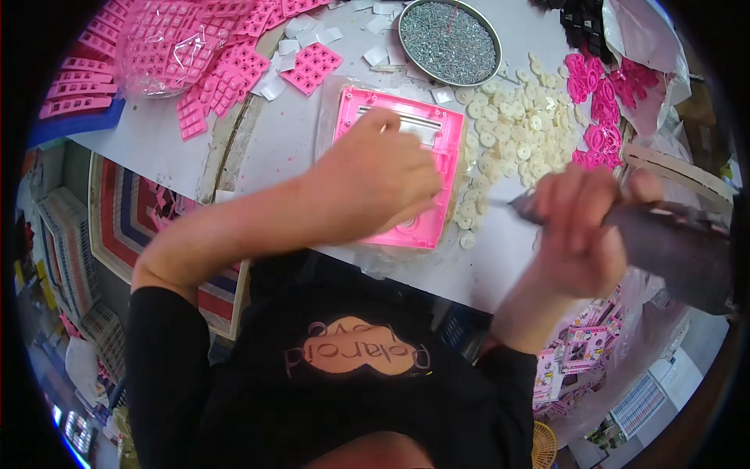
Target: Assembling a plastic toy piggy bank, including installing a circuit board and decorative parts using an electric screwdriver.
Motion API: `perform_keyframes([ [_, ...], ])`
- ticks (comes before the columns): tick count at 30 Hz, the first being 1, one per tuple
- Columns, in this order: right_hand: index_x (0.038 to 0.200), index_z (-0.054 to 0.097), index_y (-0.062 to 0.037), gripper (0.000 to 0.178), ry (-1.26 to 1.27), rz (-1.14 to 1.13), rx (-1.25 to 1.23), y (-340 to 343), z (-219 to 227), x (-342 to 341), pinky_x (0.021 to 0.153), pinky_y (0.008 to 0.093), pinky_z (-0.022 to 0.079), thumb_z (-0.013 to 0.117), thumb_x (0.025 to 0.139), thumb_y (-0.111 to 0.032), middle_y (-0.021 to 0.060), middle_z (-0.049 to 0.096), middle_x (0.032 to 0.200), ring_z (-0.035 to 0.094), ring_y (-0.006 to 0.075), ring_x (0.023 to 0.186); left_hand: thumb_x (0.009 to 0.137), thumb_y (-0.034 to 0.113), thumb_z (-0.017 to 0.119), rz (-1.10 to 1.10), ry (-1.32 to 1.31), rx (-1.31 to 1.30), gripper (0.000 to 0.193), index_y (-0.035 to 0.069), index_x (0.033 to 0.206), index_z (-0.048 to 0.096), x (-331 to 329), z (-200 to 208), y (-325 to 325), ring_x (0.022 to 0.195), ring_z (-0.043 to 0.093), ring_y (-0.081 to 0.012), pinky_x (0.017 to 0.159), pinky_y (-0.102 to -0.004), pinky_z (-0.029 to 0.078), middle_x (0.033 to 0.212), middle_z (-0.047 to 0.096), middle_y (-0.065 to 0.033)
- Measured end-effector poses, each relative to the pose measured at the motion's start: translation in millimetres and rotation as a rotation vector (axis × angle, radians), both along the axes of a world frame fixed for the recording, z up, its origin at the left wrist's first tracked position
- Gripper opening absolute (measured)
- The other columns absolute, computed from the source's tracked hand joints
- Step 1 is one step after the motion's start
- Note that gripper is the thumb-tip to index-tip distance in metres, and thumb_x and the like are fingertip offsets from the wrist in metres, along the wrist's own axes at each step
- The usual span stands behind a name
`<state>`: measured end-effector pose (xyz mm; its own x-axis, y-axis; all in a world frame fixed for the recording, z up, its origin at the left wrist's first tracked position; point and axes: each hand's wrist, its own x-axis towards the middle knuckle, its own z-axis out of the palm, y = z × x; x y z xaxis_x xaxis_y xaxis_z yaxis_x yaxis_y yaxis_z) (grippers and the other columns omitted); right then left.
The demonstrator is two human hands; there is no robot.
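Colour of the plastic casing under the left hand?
Bright pink plastic casing; head view shows it best.

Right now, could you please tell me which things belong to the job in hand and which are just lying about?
In the job, seemingly:
- power tool, in right hand
- pink case
- screws, probably

Apparently lying about:
- yellow basket
- packets
- striped tray
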<state>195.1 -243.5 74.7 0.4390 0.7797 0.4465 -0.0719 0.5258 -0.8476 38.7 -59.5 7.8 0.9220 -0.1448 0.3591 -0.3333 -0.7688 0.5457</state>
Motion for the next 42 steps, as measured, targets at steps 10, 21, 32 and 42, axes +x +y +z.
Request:
perform_keyframes([
  [10,0.119,0.049,-0.0079,0.035,0.056,0.125,0.041,16,1,-50,0.06,0.0367,0.05,0.072,0.095,-0.017,0.0042,0.057,0.068,0.055,0.0187,0.06,0.079,0.007,0.08,0.112,0.079,-0.4,0.015,0.013,0.091,0.072,-33,-3,-13,0.065,0.06,-0.017,0.084,-0.036,0.037,0.076,0.066,0.0004],
  [21,0.117,0.048,-0.0091,0.036,0.08,-0.1,0.018,7,-10,-53,0.058,0.0352,0.046,0.072,0.093,-0.021,0.0043,0.053,0.065,0.05,0.0173,0.059,0.076,0.032,0.082,0.172,0.068,-0.009,0.047,0.011,0.116,0.069,-42,-3,-16,0.107,0.058,-0.0226,0.103,-0.0483,0.033,0.116,0.066,-0.0026],
  [32,0.115,0.046,-0.0029,0.033,0.08,-0.1,0.032,10,-24,-50,0.06,0.0343,0.049,0.069,0.091,-0.009,0.0077,0.056,0.07,0.054,0.0177,0.061,0.079,0.04,0.077,-0.005,0.114,0.317,0.054,0.011,0.123,0.068,-41,-9,-10,0.124,0.052,-0.019,0.115,-0.0568,0.023,0.128,0.061,0.0012],
  [42,0.119,0.046,-0.0076,0.032,-0.042,-0.197,-0.086,21,-45,-55,0.056,0.0336,0.044,0.065,0.095,-0.019,0.0019,0.048,0.063,0.047,0.0149,0.056,0.08,0.033,0.074,0.06,0.017,0.43,0.048,0.009,0.122,0.069,-48,-14,-18,0.12,0.053,-0.0186,0.115,-0.0559,0.024,0.126,0.061,0.0001],
])
